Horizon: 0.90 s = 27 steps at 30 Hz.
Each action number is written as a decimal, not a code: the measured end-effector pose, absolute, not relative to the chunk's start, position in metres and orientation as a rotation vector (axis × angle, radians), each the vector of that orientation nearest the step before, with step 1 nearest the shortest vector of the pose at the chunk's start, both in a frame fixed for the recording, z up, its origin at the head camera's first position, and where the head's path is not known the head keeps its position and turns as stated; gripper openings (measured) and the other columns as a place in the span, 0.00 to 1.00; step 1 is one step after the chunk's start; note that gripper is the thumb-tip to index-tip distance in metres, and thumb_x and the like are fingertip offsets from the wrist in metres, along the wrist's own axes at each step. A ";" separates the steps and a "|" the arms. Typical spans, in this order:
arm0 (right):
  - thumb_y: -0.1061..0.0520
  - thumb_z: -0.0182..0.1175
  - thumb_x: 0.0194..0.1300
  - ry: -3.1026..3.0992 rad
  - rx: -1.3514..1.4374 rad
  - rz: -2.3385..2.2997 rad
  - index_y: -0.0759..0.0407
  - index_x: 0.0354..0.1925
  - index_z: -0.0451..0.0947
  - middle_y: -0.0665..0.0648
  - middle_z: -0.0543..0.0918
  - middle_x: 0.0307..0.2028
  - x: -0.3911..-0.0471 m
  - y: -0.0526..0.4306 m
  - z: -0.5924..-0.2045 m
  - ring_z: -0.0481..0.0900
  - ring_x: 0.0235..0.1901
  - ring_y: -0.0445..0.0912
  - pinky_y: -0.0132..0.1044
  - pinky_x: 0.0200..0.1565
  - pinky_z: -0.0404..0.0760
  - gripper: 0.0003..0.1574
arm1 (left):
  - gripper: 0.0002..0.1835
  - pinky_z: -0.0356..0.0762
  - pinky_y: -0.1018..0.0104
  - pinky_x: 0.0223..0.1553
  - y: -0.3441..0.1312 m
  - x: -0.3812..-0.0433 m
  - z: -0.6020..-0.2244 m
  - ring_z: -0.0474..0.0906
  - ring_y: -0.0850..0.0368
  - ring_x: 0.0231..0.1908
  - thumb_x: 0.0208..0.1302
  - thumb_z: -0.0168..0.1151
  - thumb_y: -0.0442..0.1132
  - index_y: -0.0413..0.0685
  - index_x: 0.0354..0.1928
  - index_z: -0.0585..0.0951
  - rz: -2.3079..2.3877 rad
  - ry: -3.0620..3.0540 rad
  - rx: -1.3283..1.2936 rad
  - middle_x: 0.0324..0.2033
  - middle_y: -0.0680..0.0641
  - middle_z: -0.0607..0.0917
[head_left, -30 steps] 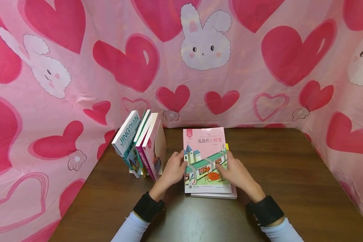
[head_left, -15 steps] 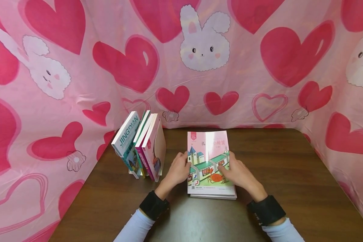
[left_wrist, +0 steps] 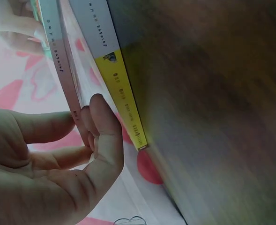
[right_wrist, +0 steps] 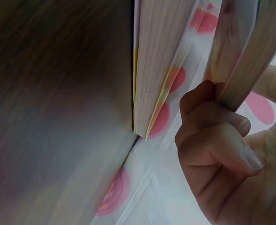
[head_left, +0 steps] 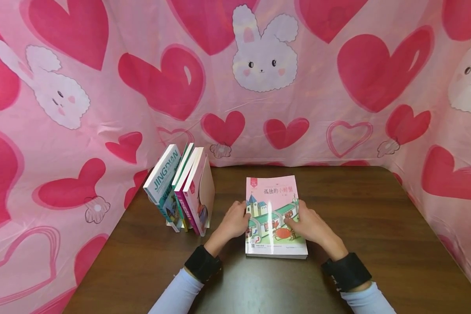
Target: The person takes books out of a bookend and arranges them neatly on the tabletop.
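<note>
A pink-covered picture book with a crab and a train on its front lies face up between my two hands in the head view. My left hand pinches its spine edge, thumb on the cover and fingers beneath. At the opposite edge, my right hand grips the page side, with the thumb over the cover. Below it a second book, its spine white and yellow, lies flat on the table. Both wrist views show a gap between the books; the lower book's page edges face my right hand.
To the left, several books stand upright in a leaning row, with a beige panel at their right end. The brown wooden table reaches back to a pink heart-and-rabbit cloth hanging around it.
Both hands have brought the pink book slightly right and toward me, lining it up over the lower book. The lower book's yellow corner no longer shows in the head view.
</note>
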State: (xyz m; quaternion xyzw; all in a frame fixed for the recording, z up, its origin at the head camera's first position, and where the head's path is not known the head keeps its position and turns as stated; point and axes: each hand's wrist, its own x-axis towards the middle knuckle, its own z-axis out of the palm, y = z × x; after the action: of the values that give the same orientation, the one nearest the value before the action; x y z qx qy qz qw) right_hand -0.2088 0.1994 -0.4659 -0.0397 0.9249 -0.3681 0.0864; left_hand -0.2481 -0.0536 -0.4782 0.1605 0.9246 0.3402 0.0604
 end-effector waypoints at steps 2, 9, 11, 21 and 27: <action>0.50 0.69 0.72 2.753 -0.116 -1.088 0.78 0.72 0.52 0.62 0.82 0.44 -0.209 0.200 -0.467 0.80 0.38 0.50 0.48 0.43 0.83 0.51 | 0.22 0.75 0.52 0.45 -0.053 -0.250 -0.480 0.73 0.48 0.42 0.78 0.59 0.34 0.28 0.68 0.74 1.002 2.789 0.484 0.46 0.39 0.78; 0.51 0.69 0.71 2.729 -0.119 -1.081 0.78 0.72 0.54 0.63 0.81 0.44 -0.209 0.203 -0.467 0.80 0.38 0.51 0.47 0.42 0.82 0.50 | 0.26 0.76 0.49 0.52 -0.050 -0.254 -0.484 0.74 0.46 0.45 0.79 0.57 0.36 0.26 0.71 0.70 0.897 2.752 0.482 0.53 0.34 0.78; 0.51 0.70 0.71 2.722 -0.119 -1.080 0.78 0.71 0.54 0.63 0.81 0.45 -0.209 0.203 -0.468 0.80 0.38 0.51 0.48 0.43 0.82 0.50 | 0.26 0.76 0.50 0.52 -0.049 -0.255 -0.484 0.74 0.46 0.46 0.79 0.57 0.36 0.26 0.71 0.70 0.880 2.741 0.477 0.53 0.34 0.78; 0.50 0.70 0.70 2.721 -0.110 -1.037 0.80 0.68 0.58 0.62 0.80 0.43 -0.211 0.204 -0.472 0.79 0.40 0.52 0.50 0.45 0.81 0.48 | 0.26 0.75 0.54 0.51 -0.046 -0.260 -0.485 0.73 0.48 0.46 0.79 0.59 0.37 0.27 0.70 0.71 0.794 2.704 0.444 0.49 0.38 0.77; 0.50 0.71 0.69 2.732 -0.142 -1.043 0.78 0.69 0.61 0.62 0.80 0.45 -0.213 0.206 -0.475 0.78 0.42 0.53 0.53 0.49 0.80 0.46 | 0.20 0.73 0.56 0.47 -0.046 -0.263 -0.487 0.71 0.50 0.44 0.79 0.58 0.37 0.28 0.64 0.77 0.753 2.716 0.502 0.41 0.43 0.76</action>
State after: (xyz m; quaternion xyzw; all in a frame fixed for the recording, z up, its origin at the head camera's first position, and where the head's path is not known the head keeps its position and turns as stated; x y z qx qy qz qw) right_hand -0.2133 0.2061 -0.4746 -0.0484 0.9278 -0.3542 0.1066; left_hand -0.2626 -0.0460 -0.4868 0.1737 0.9395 0.2605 0.1391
